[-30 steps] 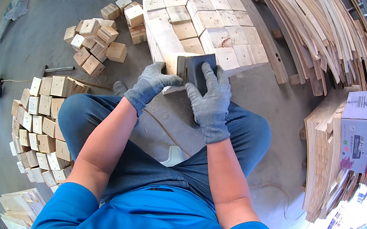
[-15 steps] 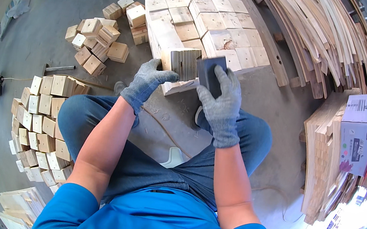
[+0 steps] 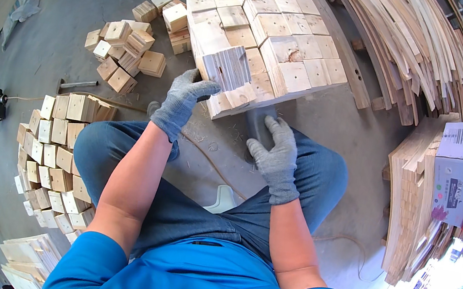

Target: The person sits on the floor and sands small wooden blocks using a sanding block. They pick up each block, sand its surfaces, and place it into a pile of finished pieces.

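My left hand [image 3: 183, 100], in a grey knit glove, is closed on a wooden block [image 3: 228, 67] with a layered, grey-streaked face turned up. This block is at the near end of a large stack of similar wooden blocks [image 3: 285, 27]. Nearer to me and to the right, my gloved right hand [image 3: 277, 156] grips a flat dark grey rectangular block [image 3: 257, 123], smeared by motion. The dark block is below the near edge of the stack, apart from the held wooden block.
Loose wooden blocks [image 3: 129, 45] lie left of the stack, near a hammer [image 3: 79, 84]. More blocks [image 3: 55, 160] are piled by my left knee. Long wood strips [image 3: 396, 43] and a white-purple carton [image 3: 455, 172] stand at right. A cord [image 3: 205, 158] crosses the floor.
The wooden block in my left hand has turned, bringing its layered face upward. My right hand has moved the dark block down, nearer to me and away from the wooden block.
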The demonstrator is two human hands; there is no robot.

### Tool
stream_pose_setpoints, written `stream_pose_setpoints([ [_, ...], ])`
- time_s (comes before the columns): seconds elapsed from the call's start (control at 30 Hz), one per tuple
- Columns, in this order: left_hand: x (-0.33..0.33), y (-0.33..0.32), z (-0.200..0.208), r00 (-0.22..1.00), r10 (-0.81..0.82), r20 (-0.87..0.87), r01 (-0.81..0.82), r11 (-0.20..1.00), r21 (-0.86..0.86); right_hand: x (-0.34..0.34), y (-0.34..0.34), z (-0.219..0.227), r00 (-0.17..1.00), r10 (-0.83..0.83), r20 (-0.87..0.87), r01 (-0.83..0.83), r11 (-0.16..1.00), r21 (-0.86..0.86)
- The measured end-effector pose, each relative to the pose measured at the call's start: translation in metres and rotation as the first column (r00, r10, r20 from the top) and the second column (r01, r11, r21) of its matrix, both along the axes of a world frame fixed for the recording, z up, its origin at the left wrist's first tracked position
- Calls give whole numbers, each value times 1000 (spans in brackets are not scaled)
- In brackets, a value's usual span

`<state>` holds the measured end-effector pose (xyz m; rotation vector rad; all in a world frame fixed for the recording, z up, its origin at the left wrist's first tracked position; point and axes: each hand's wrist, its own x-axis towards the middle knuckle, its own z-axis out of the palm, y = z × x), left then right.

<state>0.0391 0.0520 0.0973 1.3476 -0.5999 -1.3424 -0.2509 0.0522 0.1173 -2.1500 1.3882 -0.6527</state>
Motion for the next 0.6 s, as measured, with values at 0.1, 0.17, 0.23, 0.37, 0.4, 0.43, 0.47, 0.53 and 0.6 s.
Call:
stream_pose_setpoints([
  [0.1, 2, -1, 3, 997, 1, 79, 3, 999, -52, -2, -13, 4, 982, -74, 174, 71, 997, 23],
  [0.17, 5, -5, 1, 964, -12, 265, 24, 999, -43, -1, -21, 9, 962, -128, 242, 114, 991, 72],
  [0.23, 2, -4, -2, 906, 72, 418, -13, 990, -142, -6, -22, 5, 931, -199, 306, 151, 973, 174],
  [0.37, -1, -4, -15, 887, 136, 442, -49, 978, -203, -4, -24, 10, 934, -232, 271, 181, 962, 203],
  [0.4, -4, -6, -16, 896, 140, 421, -55, 977, -207, -3, -25, 8, 934, -233, 271, 182, 963, 200],
  [0.43, -4, -7, -16, 923, 104, 369, -45, 985, -166, -2, -26, 7, 934, -233, 270, 183, 963, 197],
  [0.47, -2, -7, -16, 946, 70, 315, -32, 992, -124, -1, -27, 5, 934, -232, 270, 184, 964, 194],
  [0.53, 0, -9, -16, 985, 43, 169, -28, 996, -88, 3, -29, 0, 926, -234, 296, 179, 963, 199],
  [0.6, -3, -7, -17, 999, 44, -13, -44, 995, -86, 7, -30, 0, 910, -241, 338, 179, 963, 203],
])
